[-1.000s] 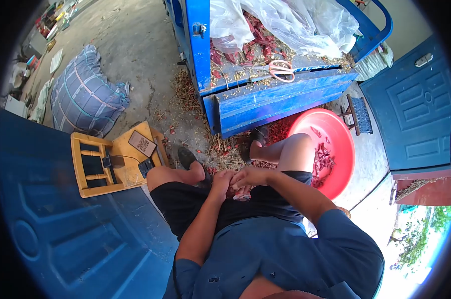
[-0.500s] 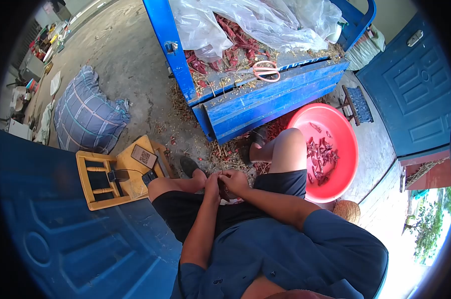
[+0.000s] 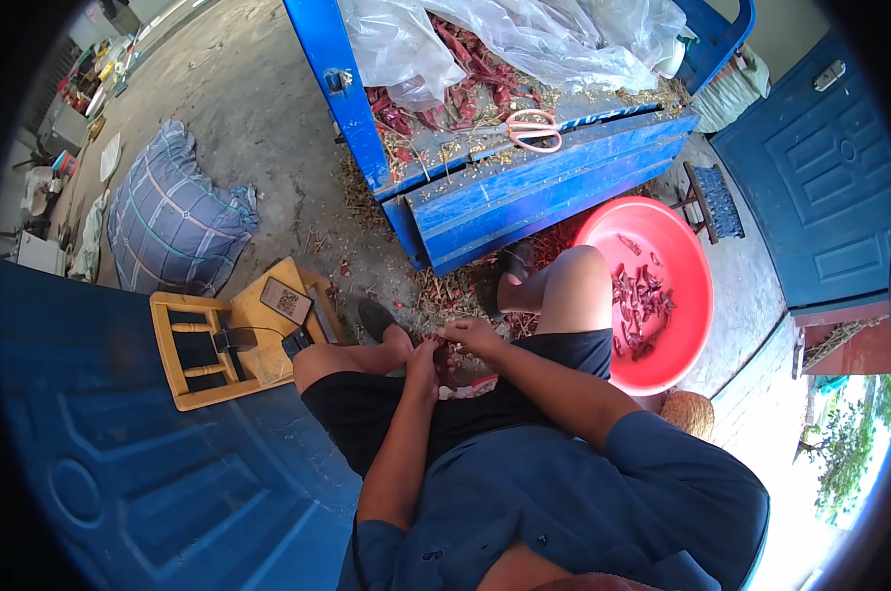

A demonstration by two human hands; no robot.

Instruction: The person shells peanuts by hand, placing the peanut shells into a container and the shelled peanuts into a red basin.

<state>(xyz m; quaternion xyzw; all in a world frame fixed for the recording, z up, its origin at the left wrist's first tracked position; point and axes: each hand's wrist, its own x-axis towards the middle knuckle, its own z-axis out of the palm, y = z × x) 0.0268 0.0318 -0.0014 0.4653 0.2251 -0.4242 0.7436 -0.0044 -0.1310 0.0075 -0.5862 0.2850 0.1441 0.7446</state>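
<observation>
Between my knees my left hand (image 3: 423,366) is closed on something I cannot make out. My right hand (image 3: 473,337) is just to its right and slightly higher, fingers pinched together near the left fingertips; what they hold is too small to name. Below the hands, between my thighs, part of a red and white thing (image 3: 477,387) shows. To my right is a pink-red basin (image 3: 695,295) with dried red peppers (image 3: 644,307) in it. More red peppers (image 3: 475,74) lie on the blue cart bed, partly under clear plastic (image 3: 554,44). Scissors (image 3: 534,131) with pink handles rest at its edge.
A blue cart side panel (image 3: 554,187) is in front of me. On the left are a wooden chair (image 3: 263,345) with a phone (image 3: 286,300) and a checked sack (image 3: 180,222). A small stool (image 3: 713,202) stands beyond the basin, with a woven basket (image 3: 689,414) nearer me.
My right hand has lifted slightly up and away from my left hand, opening a small gap. The whole view has shifted a little.
</observation>
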